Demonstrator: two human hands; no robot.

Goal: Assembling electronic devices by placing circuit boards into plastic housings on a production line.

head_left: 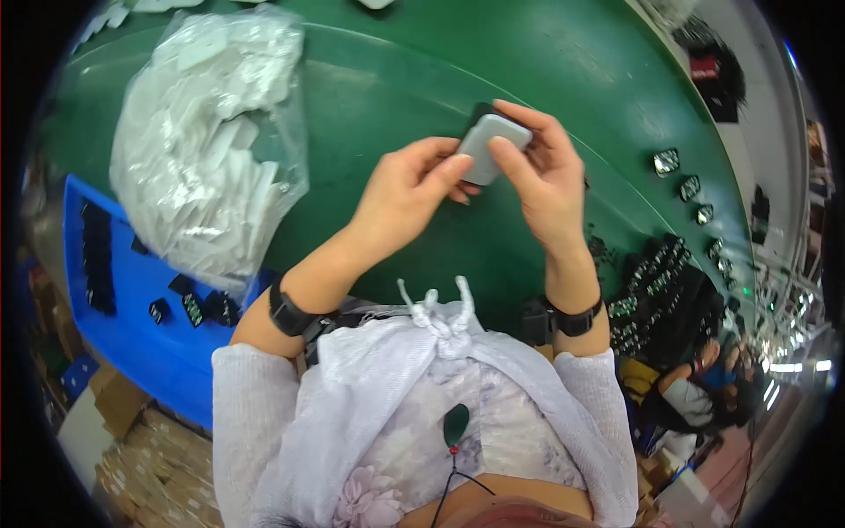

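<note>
A small grey rounded casing (pixel 495 141) with a black part (pixel 481 112) along its far left edge is held between my two hands above the green table. My left hand (pixel 398 195) pinches its near left side with thumb and forefinger. Around its right side is my right hand (pixel 547 172), the thumb on the grey face and the fingers along the far edge. The casing's underside is hidden.
Left on the green table (pixel 378 97) lies a see-through plastic bag (pixel 211 150) of white flat pieces. Beside it, a blue tray (pixel 145 352) holds black parts. More black parts with green boards (pixel 656 295) are piled at right, near another person (pixel 691 396).
</note>
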